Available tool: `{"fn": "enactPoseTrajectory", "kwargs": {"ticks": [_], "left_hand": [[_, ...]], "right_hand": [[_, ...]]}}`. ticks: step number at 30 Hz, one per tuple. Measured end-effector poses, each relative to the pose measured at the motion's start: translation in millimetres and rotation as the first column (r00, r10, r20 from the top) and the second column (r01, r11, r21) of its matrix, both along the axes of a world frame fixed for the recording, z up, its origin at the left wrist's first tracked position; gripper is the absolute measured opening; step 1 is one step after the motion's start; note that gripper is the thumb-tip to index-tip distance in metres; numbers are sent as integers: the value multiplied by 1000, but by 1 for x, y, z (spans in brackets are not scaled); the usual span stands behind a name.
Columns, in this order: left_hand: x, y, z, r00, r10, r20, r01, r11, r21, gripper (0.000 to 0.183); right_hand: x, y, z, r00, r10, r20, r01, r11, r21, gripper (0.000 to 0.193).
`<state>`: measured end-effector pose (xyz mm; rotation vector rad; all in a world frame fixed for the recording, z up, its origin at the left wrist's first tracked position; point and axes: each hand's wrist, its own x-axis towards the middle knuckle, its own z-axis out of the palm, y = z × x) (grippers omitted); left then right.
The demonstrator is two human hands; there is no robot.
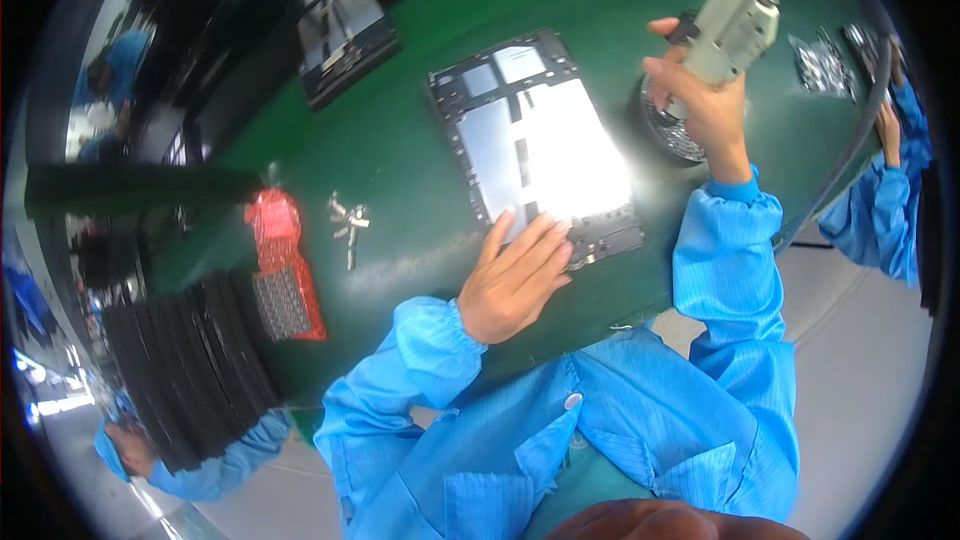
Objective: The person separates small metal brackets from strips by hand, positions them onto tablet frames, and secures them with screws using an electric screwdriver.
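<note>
A flat tablet-like device (488, 150) lies on the green work table with its inner side up, a dark frame round two silvery panels and a strong glare on the right one. My left hand (515, 282) rests on its near edge, fingers stretched out flat and gripping nothing. In my right hand (712, 118) is a pale beige electric screwdriver (728, 32), its cable end toward the far right. Below that hand sits a round dish (672, 140) of small shiny pieces. The screwdriver's tip is hidden by my fingers and the dish.
Another opened device (345, 30) lies at the far left. Small metallic strips (350, 225), a red bubble-wrap pouch (280, 230) and a stack of black slabs (185, 370) are on the left. A clear bag of small parts (823, 65) and a hanging cable (868, 125) are right. Other people sit on both sides.
</note>
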<state>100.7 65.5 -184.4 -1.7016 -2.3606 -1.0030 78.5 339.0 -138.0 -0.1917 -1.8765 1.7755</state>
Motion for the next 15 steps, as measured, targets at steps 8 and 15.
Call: {"fn": "enactPoseTrajectory", "kwargs": {"ticks": [8, 15], "left_hand": [[17, 9, -2, 998, 62, -4, -62, 998, 3, 40], [-22, 7, 7, 954, 263, 141, -287, 937, 197, 50]], "right_hand": [[23, -28, -5, 991, 130, 21, -128, 988, -84, 36], [19, -17, 17, 985, 111, -133, -128, 983, -129, 38]]}}
